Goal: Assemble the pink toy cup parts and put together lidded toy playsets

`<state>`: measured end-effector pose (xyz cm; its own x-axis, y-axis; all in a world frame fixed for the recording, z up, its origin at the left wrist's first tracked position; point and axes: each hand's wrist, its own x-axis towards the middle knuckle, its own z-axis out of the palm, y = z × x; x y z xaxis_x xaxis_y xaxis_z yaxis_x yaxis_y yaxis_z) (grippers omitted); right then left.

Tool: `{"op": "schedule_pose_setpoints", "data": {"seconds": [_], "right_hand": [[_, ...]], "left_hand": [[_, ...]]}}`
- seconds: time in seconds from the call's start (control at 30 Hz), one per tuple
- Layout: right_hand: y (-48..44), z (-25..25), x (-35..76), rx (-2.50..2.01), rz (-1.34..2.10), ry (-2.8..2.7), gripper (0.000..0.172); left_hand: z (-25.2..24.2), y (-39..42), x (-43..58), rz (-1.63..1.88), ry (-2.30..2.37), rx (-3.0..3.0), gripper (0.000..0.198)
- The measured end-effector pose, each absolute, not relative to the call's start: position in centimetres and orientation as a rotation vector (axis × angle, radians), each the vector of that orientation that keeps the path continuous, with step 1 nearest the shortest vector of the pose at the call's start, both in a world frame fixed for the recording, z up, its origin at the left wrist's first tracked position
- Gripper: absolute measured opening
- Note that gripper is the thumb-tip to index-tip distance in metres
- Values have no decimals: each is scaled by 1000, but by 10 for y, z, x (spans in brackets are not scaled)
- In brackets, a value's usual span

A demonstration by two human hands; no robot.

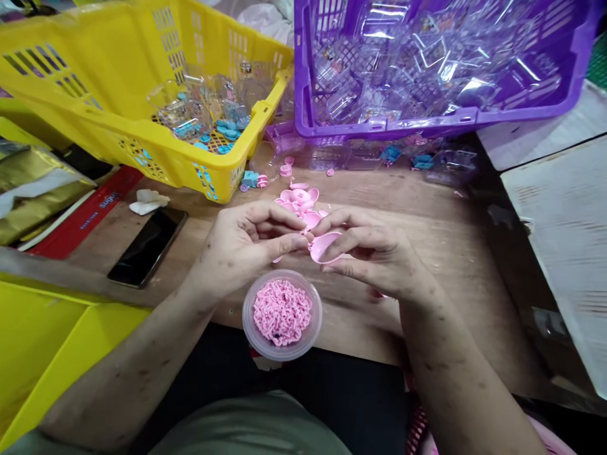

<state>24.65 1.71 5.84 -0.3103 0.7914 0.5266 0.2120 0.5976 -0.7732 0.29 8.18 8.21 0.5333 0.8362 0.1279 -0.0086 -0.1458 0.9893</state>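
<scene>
Two large containers, a yellow basket and a purple basket, stand side by side in front of us. Nearer, we see the left hand and right hand close together, just beyond a round tub of pink strands. Between the hands we find a rounded pink cup: the right fingers grip its body, the left thumb and forefinger pinch its left end.
</scene>
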Motion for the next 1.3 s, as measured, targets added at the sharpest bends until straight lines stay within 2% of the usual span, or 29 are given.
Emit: {"op": "schedule_pose_setpoints", "data": {"seconds": [0.17,0.33,0.57,0.87,1.3], "right_hand": [[18,55,247,-816,753,-1808,10],[18,53,246,-825,744,-1803,9],[16,52,248,-823,788,-1821,7],[17,57,252,-824,719,-1913,11],[16,57,249,-741,729,-1892,6]], "left_hand": [[83,76,6,873,681,1543,14],[82,77,7,863,712,1481,18],[84,71,8,828,737,1401,10],[86,68,8,838,753,1399,20],[83,69,5,809,739,1569,7]]}}
